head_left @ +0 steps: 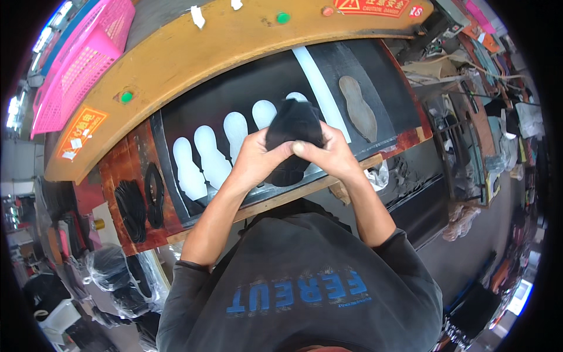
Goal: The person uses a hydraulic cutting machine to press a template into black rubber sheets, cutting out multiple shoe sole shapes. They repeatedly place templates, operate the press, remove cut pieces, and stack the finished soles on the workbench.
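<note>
black shoe upper, gripped over the dark conveyor belt by both hands, wants even thumb pressure, i judge. white insoles lie in a row beneath. left hand and right hand are both clenched round it.

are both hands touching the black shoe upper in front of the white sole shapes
Touching. The head view shows the left hand and the right hand both wrapped around the black shoe upper, thumbs pressed on it.
</note>
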`<action>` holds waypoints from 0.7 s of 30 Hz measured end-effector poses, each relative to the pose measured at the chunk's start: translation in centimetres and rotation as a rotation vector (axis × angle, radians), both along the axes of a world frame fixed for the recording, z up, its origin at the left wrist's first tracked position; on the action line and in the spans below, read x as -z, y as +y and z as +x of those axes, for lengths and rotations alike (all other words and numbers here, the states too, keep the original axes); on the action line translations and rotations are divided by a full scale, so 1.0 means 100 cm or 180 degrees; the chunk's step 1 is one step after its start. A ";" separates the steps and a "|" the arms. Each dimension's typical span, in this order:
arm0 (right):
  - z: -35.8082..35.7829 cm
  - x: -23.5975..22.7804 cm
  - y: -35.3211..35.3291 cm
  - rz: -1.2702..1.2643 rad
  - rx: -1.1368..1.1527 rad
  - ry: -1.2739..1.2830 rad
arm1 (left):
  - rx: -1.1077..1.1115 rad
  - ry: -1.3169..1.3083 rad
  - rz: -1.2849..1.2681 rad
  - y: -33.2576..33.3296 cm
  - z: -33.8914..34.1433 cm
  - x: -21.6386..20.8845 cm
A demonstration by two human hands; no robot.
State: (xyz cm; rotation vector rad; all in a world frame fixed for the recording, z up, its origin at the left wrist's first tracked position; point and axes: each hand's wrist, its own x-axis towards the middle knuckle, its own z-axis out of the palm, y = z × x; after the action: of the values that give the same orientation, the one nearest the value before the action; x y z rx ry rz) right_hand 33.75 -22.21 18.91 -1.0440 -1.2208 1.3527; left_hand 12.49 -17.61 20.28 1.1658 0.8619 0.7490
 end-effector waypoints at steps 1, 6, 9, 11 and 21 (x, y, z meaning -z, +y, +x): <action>-0.011 -0.002 0.008 0.0304 0.0225 -0.0218 | 0.0069 0.0101 0.0120 0.003 -0.003 0.005; -0.045 0.003 0.033 0.1209 0.0995 -0.0879 | -0.1155 0.1137 0.1940 -0.003 -0.042 0.036; -0.065 0.020 0.047 0.0944 0.1393 -0.0963 | -0.0966 0.1257 0.2136 -0.019 -0.042 0.058; -0.083 0.033 0.056 0.0517 0.1421 -0.0977 | -0.0890 0.1583 0.2339 -0.011 -0.020 0.074; -0.071 0.015 0.079 0.0322 0.1296 -0.0752 | -0.1531 -0.0179 0.0867 0.062 -0.049 0.079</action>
State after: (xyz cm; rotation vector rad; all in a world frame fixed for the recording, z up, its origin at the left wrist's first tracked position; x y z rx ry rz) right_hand 26.63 -14.27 17.39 -1.3228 -1.1533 0.8648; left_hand 7.63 -11.40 12.35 1.1792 1.0296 1.3195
